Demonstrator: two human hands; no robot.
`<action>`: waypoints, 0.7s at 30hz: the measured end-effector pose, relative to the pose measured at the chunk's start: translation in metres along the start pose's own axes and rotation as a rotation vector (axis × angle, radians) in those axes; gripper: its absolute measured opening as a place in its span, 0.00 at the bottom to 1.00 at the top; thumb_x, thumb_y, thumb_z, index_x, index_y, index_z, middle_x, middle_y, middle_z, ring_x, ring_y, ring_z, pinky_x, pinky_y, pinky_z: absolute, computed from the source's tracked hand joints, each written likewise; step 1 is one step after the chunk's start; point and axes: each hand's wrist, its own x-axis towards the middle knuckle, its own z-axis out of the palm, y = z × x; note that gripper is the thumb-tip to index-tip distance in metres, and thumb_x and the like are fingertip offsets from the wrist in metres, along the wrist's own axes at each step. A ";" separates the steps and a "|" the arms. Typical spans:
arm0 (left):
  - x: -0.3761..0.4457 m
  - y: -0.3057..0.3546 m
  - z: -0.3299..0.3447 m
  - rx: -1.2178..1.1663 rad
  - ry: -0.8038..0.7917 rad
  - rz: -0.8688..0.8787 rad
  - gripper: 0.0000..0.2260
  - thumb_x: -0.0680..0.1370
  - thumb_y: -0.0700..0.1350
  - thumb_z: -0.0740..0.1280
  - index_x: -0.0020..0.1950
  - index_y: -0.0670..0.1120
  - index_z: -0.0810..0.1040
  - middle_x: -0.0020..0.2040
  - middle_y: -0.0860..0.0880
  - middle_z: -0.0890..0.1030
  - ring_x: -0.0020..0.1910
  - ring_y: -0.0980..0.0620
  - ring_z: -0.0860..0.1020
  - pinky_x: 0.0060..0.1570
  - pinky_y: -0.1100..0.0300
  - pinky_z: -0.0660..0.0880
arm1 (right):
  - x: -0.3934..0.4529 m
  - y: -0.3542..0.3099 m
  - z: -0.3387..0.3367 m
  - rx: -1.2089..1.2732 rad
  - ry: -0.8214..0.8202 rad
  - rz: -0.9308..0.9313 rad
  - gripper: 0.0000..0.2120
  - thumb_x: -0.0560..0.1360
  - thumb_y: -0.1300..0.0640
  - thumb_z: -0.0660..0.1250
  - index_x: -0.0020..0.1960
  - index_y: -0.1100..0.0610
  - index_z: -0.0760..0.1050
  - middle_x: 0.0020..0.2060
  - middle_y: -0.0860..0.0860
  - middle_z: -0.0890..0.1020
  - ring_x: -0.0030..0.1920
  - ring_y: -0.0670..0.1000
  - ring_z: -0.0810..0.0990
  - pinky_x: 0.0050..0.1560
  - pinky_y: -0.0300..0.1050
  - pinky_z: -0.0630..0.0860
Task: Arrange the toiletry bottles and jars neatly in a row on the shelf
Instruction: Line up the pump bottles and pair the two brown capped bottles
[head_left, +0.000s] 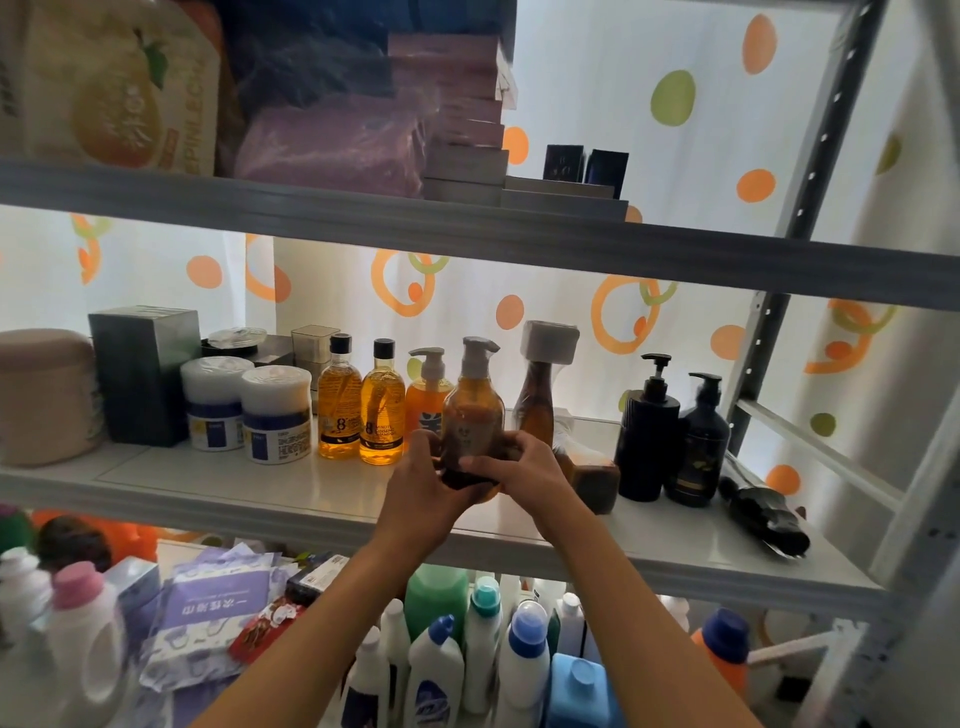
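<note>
Both hands hold the amber pump bottle (471, 410) low on its body, the left hand (422, 480) curled round its left side and the right hand (519, 467) wrapped across its front and right, each grip clamped on it. The bottle stands upright, long axis vertical, at the near edge of the shelf (218, 480), in front of the orange pump bottle (427, 395). The open slot seems to lie just right of that bottle, before the brown bottle (537, 400).
</note>
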 end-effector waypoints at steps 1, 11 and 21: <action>-0.001 0.001 0.001 -0.003 -0.010 -0.002 0.31 0.64 0.56 0.79 0.58 0.53 0.65 0.55 0.53 0.78 0.49 0.55 0.79 0.42 0.68 0.76 | 0.000 -0.001 0.001 -0.004 0.020 0.000 0.29 0.66 0.47 0.79 0.61 0.52 0.70 0.57 0.50 0.81 0.56 0.52 0.80 0.59 0.49 0.80; 0.009 0.009 -0.006 -0.068 -0.058 -0.116 0.36 0.60 0.49 0.82 0.59 0.48 0.65 0.52 0.52 0.77 0.48 0.54 0.78 0.36 0.71 0.72 | 0.003 -0.013 -0.006 -0.126 -0.106 0.025 0.33 0.65 0.36 0.75 0.61 0.52 0.68 0.55 0.51 0.79 0.54 0.52 0.81 0.51 0.47 0.83; 0.015 0.001 -0.010 -0.239 -0.361 -0.241 0.29 0.68 0.45 0.76 0.66 0.50 0.69 0.57 0.48 0.79 0.54 0.50 0.78 0.48 0.60 0.75 | 0.000 -0.007 -0.013 0.106 -0.124 0.021 0.30 0.63 0.39 0.74 0.60 0.52 0.76 0.56 0.52 0.81 0.58 0.54 0.80 0.61 0.53 0.79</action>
